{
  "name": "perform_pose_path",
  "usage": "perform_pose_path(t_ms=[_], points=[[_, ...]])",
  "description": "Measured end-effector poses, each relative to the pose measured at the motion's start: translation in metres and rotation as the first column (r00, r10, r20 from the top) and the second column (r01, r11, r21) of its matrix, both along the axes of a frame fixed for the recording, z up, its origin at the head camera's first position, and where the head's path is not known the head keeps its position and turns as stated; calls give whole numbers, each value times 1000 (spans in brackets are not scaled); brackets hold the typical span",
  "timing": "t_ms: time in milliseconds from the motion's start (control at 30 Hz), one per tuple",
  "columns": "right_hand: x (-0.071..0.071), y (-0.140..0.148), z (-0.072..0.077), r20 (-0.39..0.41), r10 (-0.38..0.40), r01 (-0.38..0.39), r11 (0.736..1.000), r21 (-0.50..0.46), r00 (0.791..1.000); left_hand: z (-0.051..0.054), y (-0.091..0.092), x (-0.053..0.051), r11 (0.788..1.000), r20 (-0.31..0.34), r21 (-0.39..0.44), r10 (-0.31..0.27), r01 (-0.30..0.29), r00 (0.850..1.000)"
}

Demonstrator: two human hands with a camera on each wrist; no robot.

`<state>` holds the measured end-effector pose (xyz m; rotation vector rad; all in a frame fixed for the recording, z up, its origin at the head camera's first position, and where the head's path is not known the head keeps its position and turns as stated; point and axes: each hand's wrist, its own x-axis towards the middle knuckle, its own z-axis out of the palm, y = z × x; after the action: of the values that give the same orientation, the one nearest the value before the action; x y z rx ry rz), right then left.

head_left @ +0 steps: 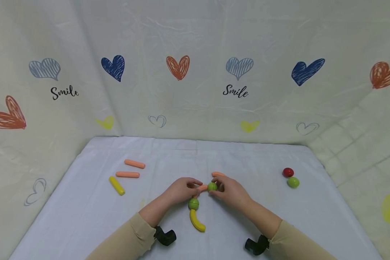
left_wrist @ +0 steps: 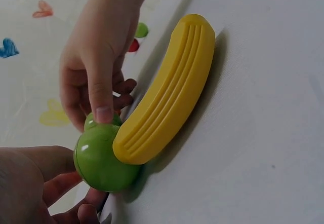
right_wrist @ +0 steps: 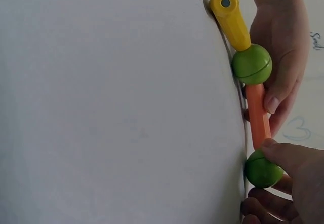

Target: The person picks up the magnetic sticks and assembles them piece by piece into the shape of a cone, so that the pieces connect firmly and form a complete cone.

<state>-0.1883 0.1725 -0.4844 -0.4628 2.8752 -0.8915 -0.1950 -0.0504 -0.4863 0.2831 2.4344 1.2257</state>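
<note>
Joined end to end are a curved yellow rod (head_left: 197, 221), a green ball (head_left: 193, 203), an orange rod (head_left: 202, 187) and a second green ball (head_left: 212, 186). My left hand (head_left: 181, 190) holds the orange rod near its middle, thumb visible on it in the right wrist view. At the far end my right hand (head_left: 233, 193) pinches the second green ball (right_wrist: 263, 169), which meets the rod's tip. A round dark spot marks the free end of the yellow rod (right_wrist: 230, 19). Behind my right hand lies another orange rod (head_left: 218, 174), partly hidden by it.
On the left of the white-covered table (head_left: 162, 159) lie two orange rods, one farther back (head_left: 134, 163) and one nearer (head_left: 127, 174), plus a yellow rod (head_left: 117, 185). A red ball (head_left: 287, 172) and a light green ball (head_left: 293, 182) sit at the right.
</note>
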Motion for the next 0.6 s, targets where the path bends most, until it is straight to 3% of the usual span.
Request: perform_pose_path(t_ms=[267,600], points=[[0,3,4,38,-30,30,1000,-1,999,0,1,0,1000,5,5,-1,0,1000],[-5,21,13,9,-79,79,997,-17,997,1,0,1,1000,16,9,9,-10,1000]])
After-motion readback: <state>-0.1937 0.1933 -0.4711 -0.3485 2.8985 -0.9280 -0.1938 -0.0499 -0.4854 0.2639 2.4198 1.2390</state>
